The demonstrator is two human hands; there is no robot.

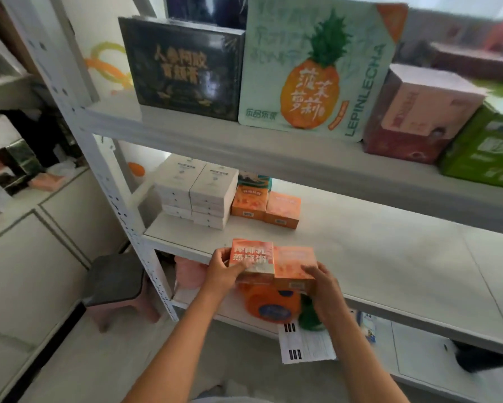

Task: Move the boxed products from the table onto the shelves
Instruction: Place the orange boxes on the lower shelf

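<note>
I hold two small orange boxes side by side at the front edge of the middle shelf (361,242). My left hand (222,270) grips the left orange box (251,254), thumb on its front. My right hand (321,282) grips the right orange box (294,261) from its right side. Further back on the same shelf sit two more orange boxes (266,206) beside a stack of white boxes (198,191).
The upper shelf (244,144) carries a black box (183,66), a pineapple box (317,68), a pink box (416,112) and a green box (483,146). An orange jug (270,303) stands below. A grey stool (116,280) is beside the shelf post.
</note>
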